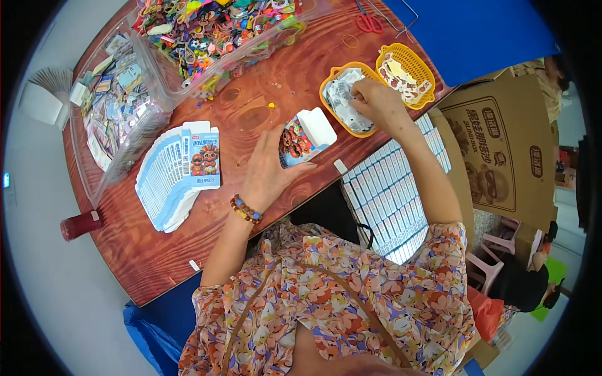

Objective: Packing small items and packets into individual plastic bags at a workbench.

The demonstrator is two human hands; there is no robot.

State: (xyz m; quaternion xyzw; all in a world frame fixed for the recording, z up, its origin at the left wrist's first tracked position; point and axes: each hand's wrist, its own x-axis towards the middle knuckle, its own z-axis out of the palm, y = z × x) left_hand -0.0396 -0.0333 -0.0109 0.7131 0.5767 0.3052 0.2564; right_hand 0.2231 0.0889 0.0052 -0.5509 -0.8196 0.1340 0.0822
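My left hand (266,164) is closed around the lower end of a small printed carton (296,141), thumb on the near side and fingers on the far side. The carton lies on the table, and its white end flap (318,127) stands open to the right. My right hand (380,106) reaches into a yellow plastic basket (325,94) of small clear and whitish packets (343,91). Its fingers are bent together over the packets, and their tips are hidden. Left of my left hand lies a fanned stack of flat light-blue cartons (172,169).
A second yellow basket (427,70) holds flat printed cut-outs. Clear bins of colourful trinkets (213,37) and small packets (122,94) stand at the far left. Red scissors (370,24) lie at the back. Rows of packed cartons (392,194) sit below the table edge, beside a large cardboard box (501,144).
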